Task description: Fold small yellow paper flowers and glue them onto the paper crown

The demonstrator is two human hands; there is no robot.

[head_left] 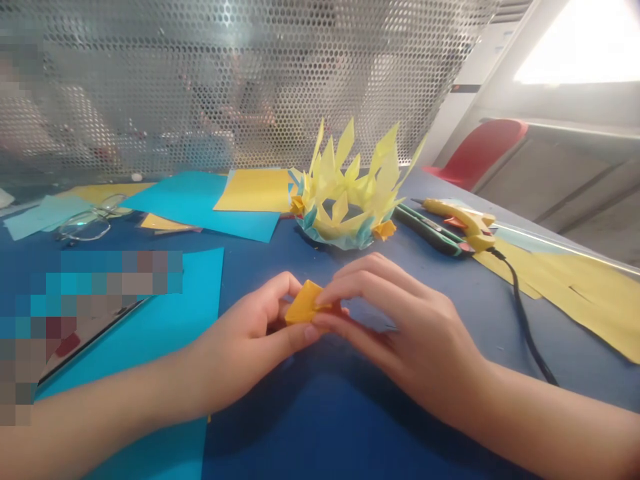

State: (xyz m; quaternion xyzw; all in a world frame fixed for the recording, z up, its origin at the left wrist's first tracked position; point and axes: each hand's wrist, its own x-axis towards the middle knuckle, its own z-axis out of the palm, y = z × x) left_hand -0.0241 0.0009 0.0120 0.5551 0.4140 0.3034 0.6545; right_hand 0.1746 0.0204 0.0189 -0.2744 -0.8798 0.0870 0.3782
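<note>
A small folded piece of orange-yellow paper (303, 301) is held between both hands above the blue table. My left hand (260, 323) pinches it from the left, with the thumb along its lower edge. From the right, my right hand (400, 313) grips its other edge between thumb and fingertips. Behind the hands stands a yellow paper crown (334, 220) with pointed leaf-like tips, light-blue paper around its base and orange paper flowers on it. My fingers hide part of the folded paper.
Blue paper (195, 200), an orange-yellow sheet (257, 190) and glasses (87, 227) lie at the back left. A blue sheet (165, 347) and a blurred-out device are at left. Right of the crown lie a green cutter (430, 230), a corded yellow glue gun (470, 223) and yellow paper (590, 293).
</note>
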